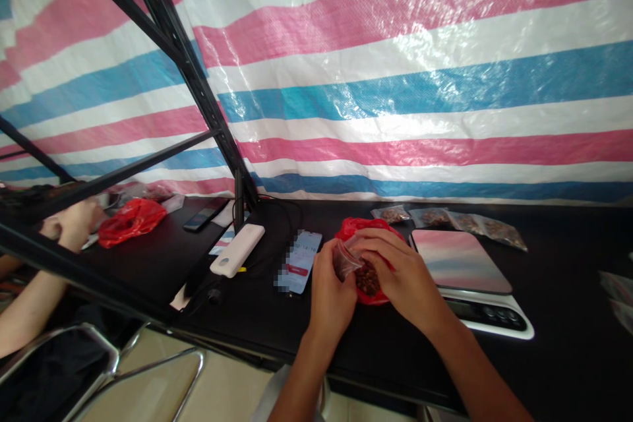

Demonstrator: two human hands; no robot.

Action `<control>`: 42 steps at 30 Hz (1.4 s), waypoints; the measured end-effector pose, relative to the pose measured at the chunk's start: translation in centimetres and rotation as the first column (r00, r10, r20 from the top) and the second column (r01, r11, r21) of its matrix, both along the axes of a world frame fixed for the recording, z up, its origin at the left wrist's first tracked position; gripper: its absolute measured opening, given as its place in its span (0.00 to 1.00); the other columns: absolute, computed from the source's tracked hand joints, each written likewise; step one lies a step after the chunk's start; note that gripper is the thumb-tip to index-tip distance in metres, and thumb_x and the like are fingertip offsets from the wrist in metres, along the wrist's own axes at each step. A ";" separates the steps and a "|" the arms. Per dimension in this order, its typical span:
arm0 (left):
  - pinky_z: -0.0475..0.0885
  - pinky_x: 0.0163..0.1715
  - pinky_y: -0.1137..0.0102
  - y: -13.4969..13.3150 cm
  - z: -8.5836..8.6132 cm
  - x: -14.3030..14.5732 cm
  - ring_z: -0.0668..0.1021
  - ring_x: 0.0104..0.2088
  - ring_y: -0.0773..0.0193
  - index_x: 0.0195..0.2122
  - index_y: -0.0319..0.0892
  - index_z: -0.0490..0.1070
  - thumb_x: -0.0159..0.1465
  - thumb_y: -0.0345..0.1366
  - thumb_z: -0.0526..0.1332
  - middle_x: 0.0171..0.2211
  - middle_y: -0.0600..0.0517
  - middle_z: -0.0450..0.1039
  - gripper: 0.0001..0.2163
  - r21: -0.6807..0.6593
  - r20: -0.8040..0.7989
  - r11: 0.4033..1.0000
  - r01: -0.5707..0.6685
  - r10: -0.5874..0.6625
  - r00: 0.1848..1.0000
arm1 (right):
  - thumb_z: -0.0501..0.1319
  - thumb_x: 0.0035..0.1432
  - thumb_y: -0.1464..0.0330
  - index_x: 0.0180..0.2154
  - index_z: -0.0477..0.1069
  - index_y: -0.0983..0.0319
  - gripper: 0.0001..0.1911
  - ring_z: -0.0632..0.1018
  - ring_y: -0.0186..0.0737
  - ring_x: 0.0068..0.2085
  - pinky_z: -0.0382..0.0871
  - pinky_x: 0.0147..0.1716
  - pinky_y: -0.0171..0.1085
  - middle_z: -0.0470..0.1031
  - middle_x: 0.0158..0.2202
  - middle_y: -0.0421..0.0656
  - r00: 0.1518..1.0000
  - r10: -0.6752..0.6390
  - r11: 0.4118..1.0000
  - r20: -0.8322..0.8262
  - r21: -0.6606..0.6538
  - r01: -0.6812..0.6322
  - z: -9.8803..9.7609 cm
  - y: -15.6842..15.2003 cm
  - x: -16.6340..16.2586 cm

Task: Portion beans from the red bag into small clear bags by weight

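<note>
My left hand [330, 277] is closed around a small clear zip bag [346, 262], thumb and fingers at its sides. From the other side my right hand [395, 267] reaches over, its bent fingertips pressed at the bag's upper edge. Just under both hands is an open red plastic bag [360, 227] filled with small brown pieces [366, 281]. Part of the red bag and its contents is hidden by my right hand. A kitchen scale [462, 262] with a shiny plate stands right of my right hand.
Several filled small bags [499, 231] lie behind the scale. A phone [302, 260], a white power bank [237, 250] and cables are on the left. A black metal frame [188, 66] rises there. Beyond it, another person's hands [79, 221] are near a red bag [132, 221].
</note>
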State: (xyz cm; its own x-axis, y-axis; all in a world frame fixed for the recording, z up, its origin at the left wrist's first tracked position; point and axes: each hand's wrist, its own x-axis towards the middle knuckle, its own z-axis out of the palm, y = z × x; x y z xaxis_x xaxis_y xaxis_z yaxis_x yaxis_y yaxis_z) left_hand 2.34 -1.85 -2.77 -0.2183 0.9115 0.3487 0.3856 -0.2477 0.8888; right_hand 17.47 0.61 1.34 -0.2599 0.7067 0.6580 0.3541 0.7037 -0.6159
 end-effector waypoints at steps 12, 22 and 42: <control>0.70 0.55 0.56 0.1 0.7 0.3 0.75 0.51 0.53 0.56 0.44 0.68 0.59 0.25 0.61 0.50 0.44 0.69 0.23 0.002 0.054 0.985 -0.170 0.170 0.984 | 0.60 0.66 0.70 0.44 0.77 0.55 0.08 0.79 0.44 0.51 0.72 0.55 0.44 0.79 0.48 0.44 0.980 -0.192 0.981 -0.044 -0.007 0.192 0.8 0.3 0.9; 0.69 0.57 0.54 -0.2 0.9 0.3 0.73 0.53 0.52 0.65 0.44 0.56 0.64 0.33 0.62 0.53 0.41 0.65 0.29 0.182 0.108 0.950 -0.255 0.239 0.965 | 0.63 0.65 0.63 0.45 0.78 0.54 0.08 0.79 0.45 0.49 0.73 0.52 0.45 0.80 0.47 0.44 0.997 0.025 0.986 0.069 -0.166 -0.013 1.4 -0.9 -0.4; 0.68 0.58 0.52 -1.8 2.8 2.2 0.73 0.54 0.50 0.57 0.48 0.70 0.66 0.31 0.61 0.51 0.44 0.73 0.18 0.191 -0.463 0.895 0.404 -0.280 0.841 | 0.60 0.61 0.50 0.45 0.76 0.61 0.22 0.83 0.53 0.37 0.75 0.40 0.49 0.83 0.34 0.50 0.789 -0.614 0.758 0.037 -0.252 0.602 -0.8 1.8 12.7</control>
